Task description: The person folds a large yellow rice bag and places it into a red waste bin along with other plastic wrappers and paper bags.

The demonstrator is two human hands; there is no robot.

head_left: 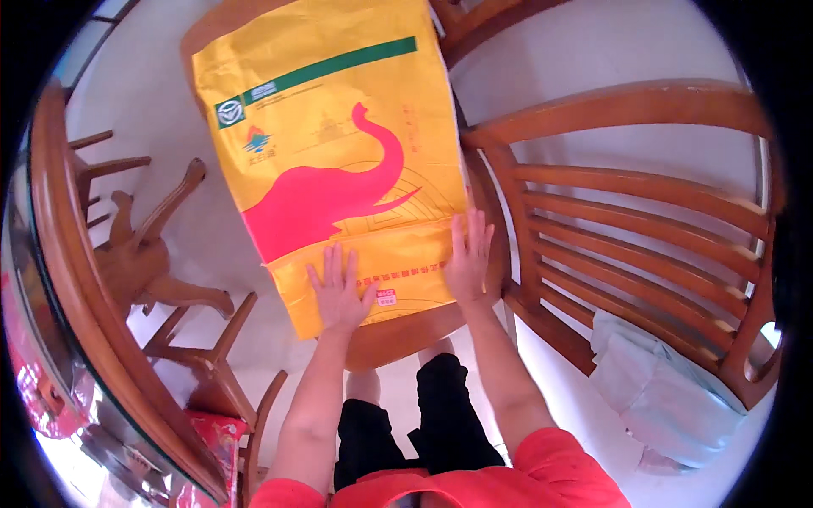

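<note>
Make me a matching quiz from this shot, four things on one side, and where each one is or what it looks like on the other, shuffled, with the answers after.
Things:
1. left hand
2. right hand
3. yellow sack
4. pale blue cloth

Descriptions:
A. bunched on the seat of the slatted wooden chair
B. flat on the sack's near edge, below the pink animal print
C. spread over the small wooden table
D. flat on the sack's right side, fingers spread

Pairs: 1-B, 2-D, 3-C, 4-A
</note>
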